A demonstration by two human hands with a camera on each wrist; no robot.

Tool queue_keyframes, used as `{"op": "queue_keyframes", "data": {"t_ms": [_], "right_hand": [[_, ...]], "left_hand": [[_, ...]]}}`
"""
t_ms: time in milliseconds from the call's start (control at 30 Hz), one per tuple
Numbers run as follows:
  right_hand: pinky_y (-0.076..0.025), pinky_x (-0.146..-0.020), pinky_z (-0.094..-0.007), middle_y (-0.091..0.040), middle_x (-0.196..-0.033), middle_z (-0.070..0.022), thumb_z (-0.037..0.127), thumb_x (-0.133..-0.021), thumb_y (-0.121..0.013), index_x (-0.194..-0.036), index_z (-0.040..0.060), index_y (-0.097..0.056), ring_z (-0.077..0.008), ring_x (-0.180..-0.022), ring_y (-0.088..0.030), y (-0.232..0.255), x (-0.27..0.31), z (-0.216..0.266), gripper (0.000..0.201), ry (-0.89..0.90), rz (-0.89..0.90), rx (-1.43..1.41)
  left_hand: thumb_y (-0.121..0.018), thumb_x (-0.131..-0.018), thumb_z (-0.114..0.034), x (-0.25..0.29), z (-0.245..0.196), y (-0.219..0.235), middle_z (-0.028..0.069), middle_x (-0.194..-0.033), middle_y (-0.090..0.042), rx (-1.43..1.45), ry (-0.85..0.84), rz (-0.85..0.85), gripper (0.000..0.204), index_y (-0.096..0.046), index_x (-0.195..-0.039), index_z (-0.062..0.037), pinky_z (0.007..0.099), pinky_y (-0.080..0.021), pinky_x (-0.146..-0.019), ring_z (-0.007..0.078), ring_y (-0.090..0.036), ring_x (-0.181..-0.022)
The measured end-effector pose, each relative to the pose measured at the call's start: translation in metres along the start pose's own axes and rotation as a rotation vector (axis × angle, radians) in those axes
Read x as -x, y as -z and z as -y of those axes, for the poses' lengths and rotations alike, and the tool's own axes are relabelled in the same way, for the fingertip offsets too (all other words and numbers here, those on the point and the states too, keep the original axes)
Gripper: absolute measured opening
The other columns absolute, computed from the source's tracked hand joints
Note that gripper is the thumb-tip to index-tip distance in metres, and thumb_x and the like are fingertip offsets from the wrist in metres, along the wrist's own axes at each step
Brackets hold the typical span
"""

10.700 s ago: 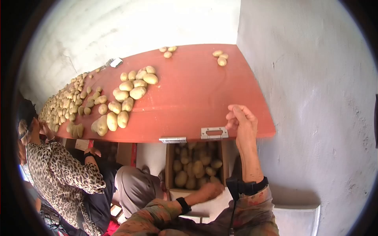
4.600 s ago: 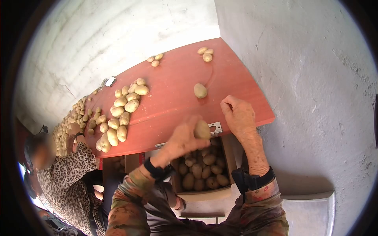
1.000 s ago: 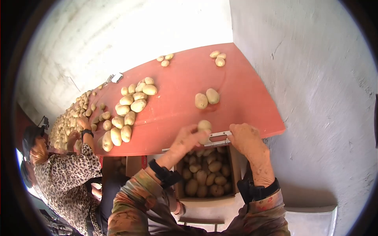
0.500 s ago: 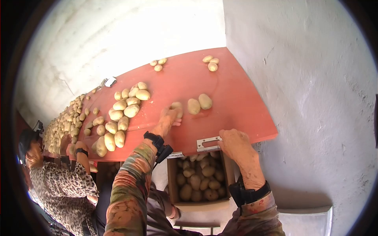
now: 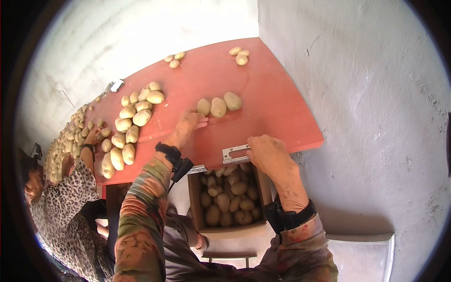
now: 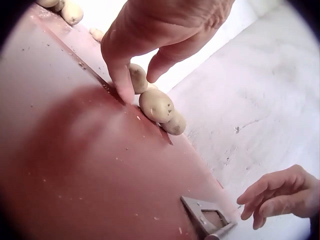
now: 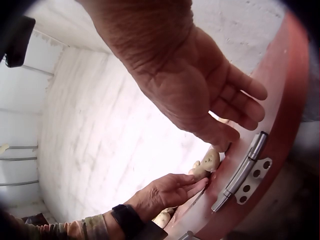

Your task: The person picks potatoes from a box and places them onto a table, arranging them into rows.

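Head: hands (image 5: pixel 190 123) (image 5: pixel 272 152) apart, tabletop (image 5: pixel 223 134) between

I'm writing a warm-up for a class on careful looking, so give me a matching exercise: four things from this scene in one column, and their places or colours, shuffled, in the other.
1. Cardboard box
2. Left hand
3. Tabletop
4. Right hand

A. Near the metal hinge plate
B. Below the front edge, with loose potatoes inside
C. Red
D. At the row of three potatoes

Right pairs: 1-B, 2-D, 3-C, 4-A
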State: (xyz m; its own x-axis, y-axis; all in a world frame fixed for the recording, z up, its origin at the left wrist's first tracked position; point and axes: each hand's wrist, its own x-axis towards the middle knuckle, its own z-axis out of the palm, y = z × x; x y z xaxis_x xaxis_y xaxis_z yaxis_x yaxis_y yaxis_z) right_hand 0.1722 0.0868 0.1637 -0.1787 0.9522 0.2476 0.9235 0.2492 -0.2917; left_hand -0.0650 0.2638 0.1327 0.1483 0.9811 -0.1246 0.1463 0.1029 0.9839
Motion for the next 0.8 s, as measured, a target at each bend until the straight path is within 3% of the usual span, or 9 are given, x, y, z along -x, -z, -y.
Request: {"op": "queue_keyframes", "data": {"t_ms": [133, 267, 333, 367, 433, 467, 533, 567, 800], "right_hand": [[-0.053, -0.071, -0.0446, -0.065, -0.077, -0.0193, 0.017, -0.08, -0.064, -0.082, 0.0016, -0.063, -0.0365, -0.079, -0.065, -0.008, 0.0, 0.002, 0.016, -0.006, 0.004, 0.011], [-0.052, -0.073, -0.0463, -0.065, -0.081, -0.0213, 0.017, -0.08, -0.062, -0.083, 0.0014, -0.066, -0.0385, -0.081, -0.064, -0.004, -0.013, 0.002, 0.017, -0.058, 0.079, -0.015], [-0.052, -0.073, -0.0466, -0.065, -0.082, -0.0216, 0.017, -0.08, -0.061, -0.083, 0.0009, -0.066, -0.0385, -0.082, -0.064, 0.005, -0.023, 0.001, 0.017, -0.053, 0.116, -0.005], [-0.051, -0.074, -0.047, -0.065, -0.083, -0.022, 0.017, -0.08, -0.061, -0.083, 0.0003, -0.067, -0.0385, -0.083, -0.064, 0.005, -0.023, 0.0, 0.018, -0.043, 0.112, 0.014], [-0.051, -0.074, -0.0468, -0.065, -0.083, -0.0216, 0.017, -0.08, -0.06, -0.083, 0.0001, -0.067, -0.0381, -0.083, -0.064, 0.0, -0.03, -0.003, 0.018, -0.043, 0.112, -0.002], [-0.051, -0.075, -0.0466, -0.066, -0.082, -0.0212, 0.017, -0.08, -0.06, -0.084, -0.0001, -0.066, -0.0377, -0.084, -0.064, -0.002, -0.033, -0.005, 0.018, -0.031, 0.078, -0.008], [-0.051, -0.075, -0.0462, -0.066, -0.082, -0.0208, 0.017, -0.08, -0.06, -0.084, -0.0005, -0.066, -0.0374, -0.084, -0.064, -0.003, -0.037, -0.002, 0.019, -0.046, 0.095, -0.011], [-0.051, -0.075, -0.0458, -0.066, -0.082, -0.0204, 0.017, -0.079, -0.06, -0.084, -0.0008, -0.066, -0.0372, -0.085, -0.064, -0.003, -0.039, -0.002, 0.019, -0.055, 0.106, -0.008], [-0.051, -0.076, -0.0455, -0.065, -0.084, -0.0195, 0.018, -0.08, -0.061, -0.083, 0.0, -0.065, -0.0365, -0.086, -0.063, -0.011, -0.047, -0.005, 0.019, -0.068, 0.128, -0.016]], "left_hand": [[-0.056, -0.088, -0.006, 0.012, -0.004, -0.005, 0.0177, -0.11, -0.059, 0.149, -0.047, 0.103, 0.042, -0.044, -0.124, 0.0138, 0.0319, -0.055, -0.087, 0.0235, -0.064, -0.093], [-0.055, -0.089, -0.008, 0.035, -0.022, -0.001, 0.0169, -0.113, -0.058, 0.089, -0.009, 0.082, 0.042, -0.044, -0.124, 0.0128, 0.0337, -0.053, -0.088, 0.0244, -0.062, -0.095], [-0.055, -0.091, -0.012, 0.038, -0.026, 0.008, 0.0142, -0.11, -0.06, 0.003, -0.12, 0.179, 0.043, -0.044, -0.126, 0.0092, 0.0312, -0.052, -0.082, 0.0234, -0.062, -0.094], [-0.055, -0.091, -0.012, 0.039, -0.027, 0.005, 0.0142, -0.11, -0.06, 0.008, -0.073, 0.183, 0.043, -0.044, -0.126, 0.0092, 0.0312, -0.052, -0.082, 0.0234, -0.062, -0.094], [-0.057, -0.091, -0.016, 0.033, -0.04, -0.01, 0.0099, -0.103, -0.063, -0.337, -0.066, -0.143, 0.038, -0.051, -0.122, 0.0052, 0.0268, -0.049, -0.074, 0.018, -0.062, -0.089], [-0.057, -0.091, -0.016, 0.04, -0.044, -0.017, 0.0099, -0.103, -0.063, -0.343, -0.055, -0.137, 0.038, -0.051, -0.122, 0.0052, 0.0268, -0.049, -0.074, 0.018, -0.062, -0.089], [-0.055, -0.089, -0.006, 0.07, -0.048, -0.028, 0.0034, -0.083, -0.064, -0.201, -0.334, -0.034, 0.021, -0.063, -0.107, 0.003, 0.024, -0.048, -0.064, 0.0096, -0.059, -0.069], [-0.054, -0.09, -0.005, 0.084, -0.046, -0.035, 0.0014, -0.083, -0.064, -0.148, -0.36, 0.059, 0.017, -0.067, -0.101, -0.0019, 0.0226, -0.048, -0.064, 0.0072, -0.058, -0.07], [-0.053, -0.091, -0.007, 0.157, 0.007, -0.066, 0.0009, -0.083, -0.063, -0.206, -0.311, 0.351, 0.016, -0.065, -0.101, -0.0017, 0.0247, -0.05, -0.068, 0.0067, -0.058, -0.076]]}}
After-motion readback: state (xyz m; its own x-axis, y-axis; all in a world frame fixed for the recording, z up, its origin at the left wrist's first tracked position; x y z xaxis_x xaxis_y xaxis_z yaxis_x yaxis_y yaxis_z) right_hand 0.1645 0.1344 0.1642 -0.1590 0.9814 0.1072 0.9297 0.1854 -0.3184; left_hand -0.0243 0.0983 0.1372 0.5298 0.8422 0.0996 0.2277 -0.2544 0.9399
